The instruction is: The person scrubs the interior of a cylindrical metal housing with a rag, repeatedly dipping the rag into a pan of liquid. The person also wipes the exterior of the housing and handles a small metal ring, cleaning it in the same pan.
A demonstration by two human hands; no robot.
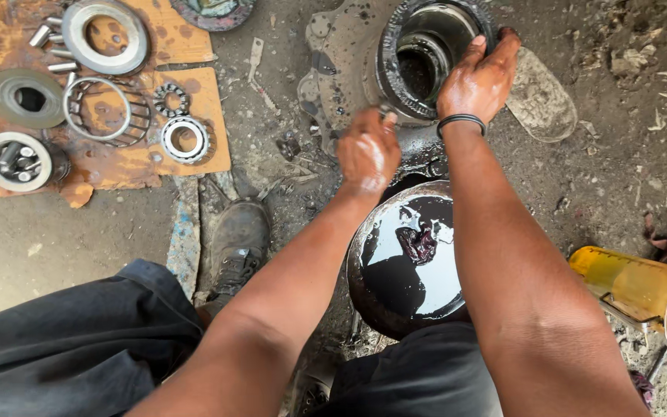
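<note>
A greasy round metal hub housing [395, 69] with a deep open bore lies on the dirt floor ahead of me. My right hand [479, 77] grips its upper right rim, fingers curled over the edge. My left hand [367, 150], fingers closed, presses at the housing's lower outer wall; what it holds I cannot tell. Just below both hands sits a round pan [364, 270] filled with black oil, a dark rag [418, 243] soaking in it.
Oil-stained cardboard [194, 46] at the upper left carries bearing rings [185, 139], a roller cage [106, 112], races [106, 35] and loose rollers. A yellow plastic jug [642, 289] lies at the right. My shoe [237, 243] and dark trouser legs fill the bottom.
</note>
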